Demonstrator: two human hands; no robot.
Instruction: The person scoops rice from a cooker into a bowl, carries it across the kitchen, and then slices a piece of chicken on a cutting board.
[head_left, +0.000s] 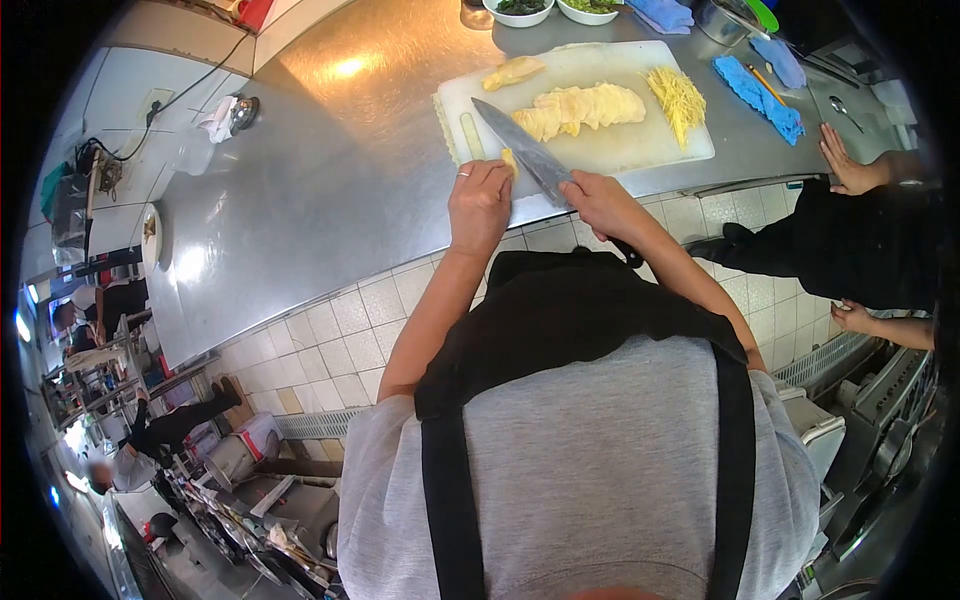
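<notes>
My right hand [606,207] is closed around the handle of a large kitchen knife [530,150], its blade slanting up and left over the white cutting board [600,72]. Beside the blade, my left hand [480,203] has its fingers curled down at the board's front edge, against a small yellow piece of ginger [509,163]. A pale strip [471,135] lies just beyond those fingers. Further back are a peeled ginger chunk [513,72], a row of overlapping ginger slices [585,108] and a pile of thin ginger shreds [677,103].
The board lies on a steel counter [330,180]. Two bowls of greens [590,10], blue cloths [762,100] and a spoon [846,113] are around it. At right, a co-worker in black rests a hand [845,163] on the counter. A plate [152,238] sits at the left edge.
</notes>
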